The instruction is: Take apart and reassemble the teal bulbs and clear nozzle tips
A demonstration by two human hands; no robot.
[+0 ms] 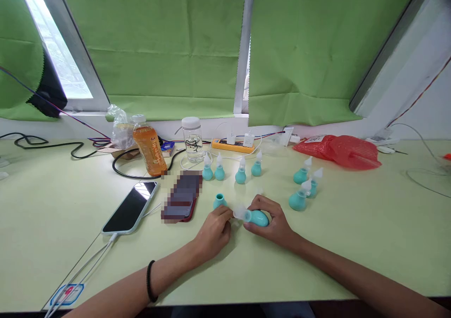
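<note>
My right hand (273, 221) is wrapped round a teal rubber bulb (259, 218) lying on its side on the pale table. My left hand (213, 231) pinches the bulb's clear plastic tip (239, 212). Just behind my left fingers stands a teal bulb with no tip (219, 200). Several finished bulbs with clear tips stand further back: a row in the middle (240, 173) and a cluster on the right (302, 189).
A phone on a cable (131, 207) and a dark red phone (181, 197) lie left of my hands. Behind stand an orange drink bottle (150, 150), a glass jar (192, 139), a power strip (232, 145) and a red plastic bag (338, 151). Black cables trail at far left.
</note>
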